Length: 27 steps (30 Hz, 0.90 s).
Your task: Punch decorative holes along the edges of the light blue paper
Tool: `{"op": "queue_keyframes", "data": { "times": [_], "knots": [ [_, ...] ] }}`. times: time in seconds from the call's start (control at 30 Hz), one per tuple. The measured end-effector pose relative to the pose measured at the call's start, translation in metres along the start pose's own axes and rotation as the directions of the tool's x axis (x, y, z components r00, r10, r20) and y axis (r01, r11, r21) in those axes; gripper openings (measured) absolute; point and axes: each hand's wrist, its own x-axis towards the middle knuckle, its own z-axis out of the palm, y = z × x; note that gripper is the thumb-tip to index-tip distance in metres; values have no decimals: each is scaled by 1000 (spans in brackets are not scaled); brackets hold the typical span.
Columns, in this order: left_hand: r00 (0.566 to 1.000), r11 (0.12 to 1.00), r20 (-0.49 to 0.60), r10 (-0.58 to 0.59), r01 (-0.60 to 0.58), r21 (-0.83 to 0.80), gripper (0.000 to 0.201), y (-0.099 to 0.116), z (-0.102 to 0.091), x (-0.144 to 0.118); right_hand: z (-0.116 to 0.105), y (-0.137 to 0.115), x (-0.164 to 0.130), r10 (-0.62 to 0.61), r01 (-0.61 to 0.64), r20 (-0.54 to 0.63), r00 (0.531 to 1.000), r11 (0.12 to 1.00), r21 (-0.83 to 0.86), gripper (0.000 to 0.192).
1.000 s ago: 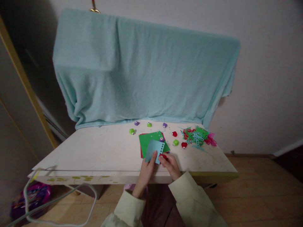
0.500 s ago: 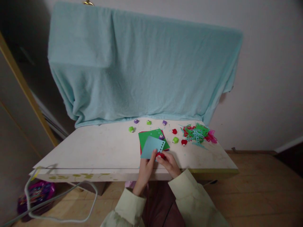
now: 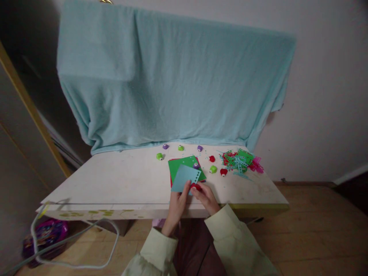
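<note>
Left hand [image 3: 177,201]: fingers closed on a light blue paper sheet [image 3: 184,177] near the table's [image 3: 115,184] front edge. Right hand [image 3: 205,197]: fingers gripping a small red punch [image 3: 196,186] at the sheet's punched edge. Green paper [image 3: 179,165] beneath; scraps [image 3: 240,160] toward the back right corner.

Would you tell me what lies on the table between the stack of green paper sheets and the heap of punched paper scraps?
In the head view, between the stack of green paper sheets and the heap of punched paper scraps lie a green punch and two red punches.
</note>
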Motion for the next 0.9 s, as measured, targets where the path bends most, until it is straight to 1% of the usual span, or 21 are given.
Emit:
{"op": "queue_keyframes", "data": {
  "times": [0.17, 0.43, 0.53, 0.63, 0.7, 0.9],
  "knots": [
    [1000, 1000, -2, -7, 7, -10, 34, 0, 0, 0, 0, 1, 0, 8, -8, -14, 1000, 1000, 22, 29],
    [999, 1000, 49, 21, -22, 11, 33, -2, 0, 0, -3, 5, 1, 9, -9, -1, 1000, 998, 56, 24],
    [998, 999, 55, 34, -35, 13, 32, -1, 0, 0, -3, 4, 1, 5, -5, -3, 1000, 999, 43, 23],
    [995, 999, 96, 41, -43, 10, 31, -1, 0, 0, -4, 5, 1, -8, 9, -20, 1000, 999, 42, 23],
    [991, 1000, 134, 23, -24, 6, 32, 0, 0, -1, -5, 9, 1, -10, 13, -46, 999, 998, 56, 24],
    [979, 999, 200, -49, 47, 15, 34, 5, 3, -2, -8, 23, 1, 5, 2, -110, 994, 998, 63, 27]
  ]
}}
